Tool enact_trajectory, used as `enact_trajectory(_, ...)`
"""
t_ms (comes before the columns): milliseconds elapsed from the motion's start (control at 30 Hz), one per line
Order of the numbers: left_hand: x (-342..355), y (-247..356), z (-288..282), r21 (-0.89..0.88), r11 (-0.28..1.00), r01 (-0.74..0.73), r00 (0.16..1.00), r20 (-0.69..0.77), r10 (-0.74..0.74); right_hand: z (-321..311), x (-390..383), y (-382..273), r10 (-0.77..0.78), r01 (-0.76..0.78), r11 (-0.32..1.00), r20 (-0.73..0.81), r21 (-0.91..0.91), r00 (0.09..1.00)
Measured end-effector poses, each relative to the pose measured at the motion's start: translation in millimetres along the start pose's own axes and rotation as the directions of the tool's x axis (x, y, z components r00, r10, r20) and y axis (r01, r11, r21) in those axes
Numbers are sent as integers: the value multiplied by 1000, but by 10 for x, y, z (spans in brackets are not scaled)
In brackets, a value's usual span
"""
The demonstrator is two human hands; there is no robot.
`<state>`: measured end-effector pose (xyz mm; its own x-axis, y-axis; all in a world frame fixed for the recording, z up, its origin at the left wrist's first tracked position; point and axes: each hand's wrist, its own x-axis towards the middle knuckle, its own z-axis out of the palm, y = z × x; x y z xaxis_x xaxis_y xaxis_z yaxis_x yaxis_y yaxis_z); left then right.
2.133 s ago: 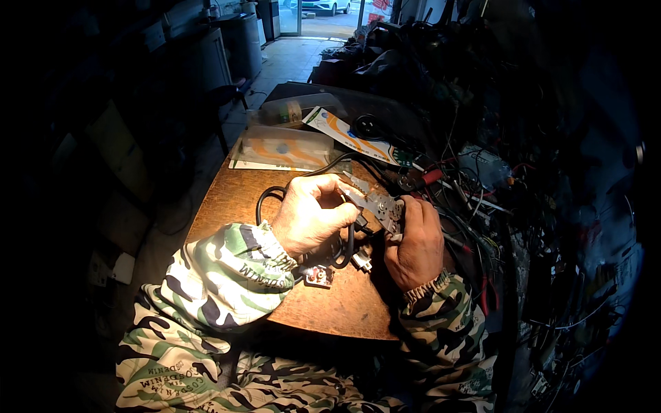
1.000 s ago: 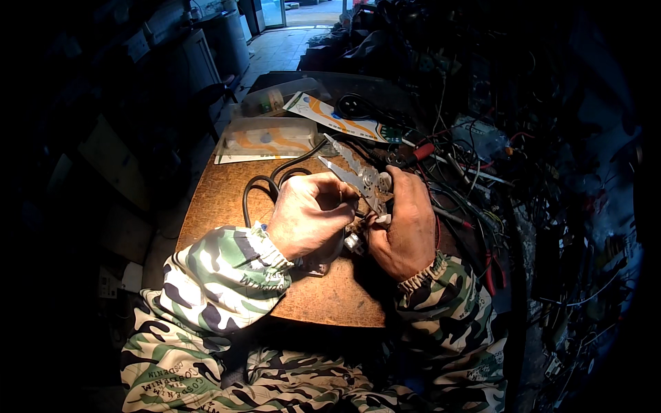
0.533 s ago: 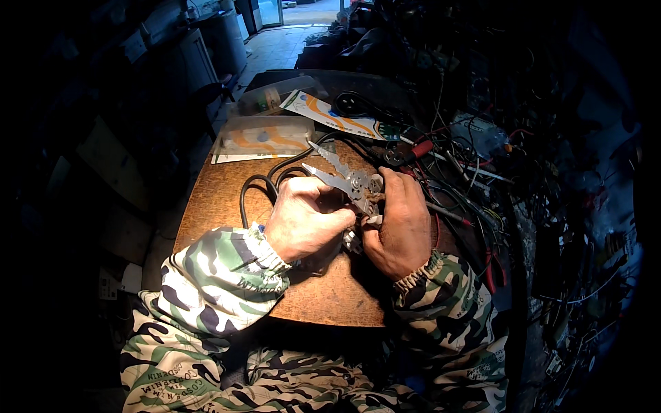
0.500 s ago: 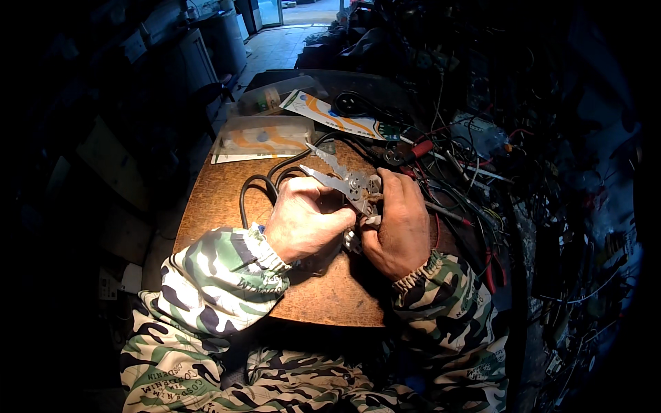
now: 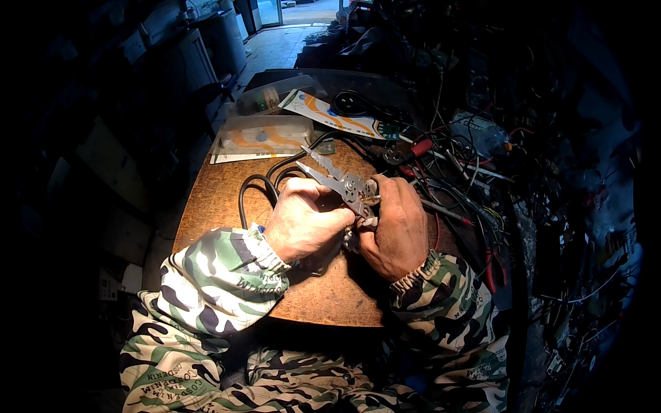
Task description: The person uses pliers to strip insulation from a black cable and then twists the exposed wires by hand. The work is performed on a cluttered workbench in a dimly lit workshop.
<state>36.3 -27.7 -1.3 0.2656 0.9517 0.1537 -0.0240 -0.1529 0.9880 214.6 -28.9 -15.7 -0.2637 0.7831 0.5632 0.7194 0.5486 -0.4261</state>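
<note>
Over the wooden tabletop (image 5: pixel 323 303) my two hands nearly meet. My right hand (image 5: pixel 398 230) is closed around wire-stripping pliers (image 5: pixel 344 186). Their toothed grey jaws stand apart and point up and to the left, and the fingers hide most of the handles. My left hand (image 5: pixel 306 220) is closed, thumb and fingers pinched together just below the jaws. Whatever it pinches is hidden. A black cable (image 5: pixel 242 199) loops on the table just beyond that hand. Below the fingertips, a small shiny metallic piece (image 5: pixel 350 239) shows partly; its kind is unclear.
Beyond my hands lie a clear plastic blister pack (image 5: pixel 268 135) and a white-and-orange card (image 5: pixel 330 114). A coiled black cord (image 5: pixel 351 103) rests behind them. Tangled wires (image 5: pixel 475 186) and a red-handled tool (image 5: pixel 420 148) crowd the right side.
The pliers have shifted slightly left and down, with my right hand tilting a little. My left hand stays almost where it was.
</note>
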Motion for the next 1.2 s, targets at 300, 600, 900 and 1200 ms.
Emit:
enact_trajectory(300, 3, -77, 3, -41, 999, -20, 1000, 2, 20, 30, 13, 4, 10, -10, 998, -6, 56, 1000)
enact_trajectory(600, 12, -89, 44, -34, 999, -40, 999, -27, 39, 52, 4, 16, 8, -7, 998, -24, 61, 1000)
enact_trajectory(900, -21, -52, 7, 51, 999, -3, 999, -54, 6, 72, 35, -17, 12, -9, 997, -38, 77, 999)
enact_trajectory(1200, 8, -136, 17, 4, 998, 69, 998, -13, -69, 79, 28, 11, 14, -6, 994, -79, 110, 997)
